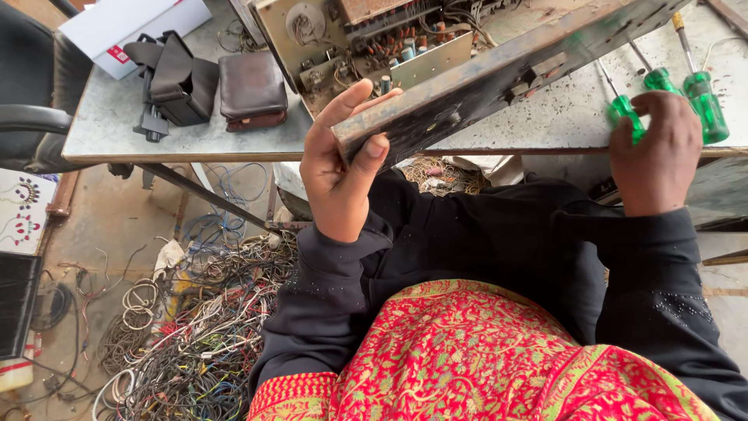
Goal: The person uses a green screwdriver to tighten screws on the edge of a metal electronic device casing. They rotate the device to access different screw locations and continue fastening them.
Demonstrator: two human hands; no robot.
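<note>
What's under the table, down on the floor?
Under the table lies a big tangle of coloured wires on the floor. More wires show just below the table edge. The person's dark sleeves and red cloth cover whatever lies further right.

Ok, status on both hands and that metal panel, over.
Left hand gripping the rusty panel at its near end. Right hand at the bench edge, touching the green screwdrivers. Open chassis right behind the panel.
</note>
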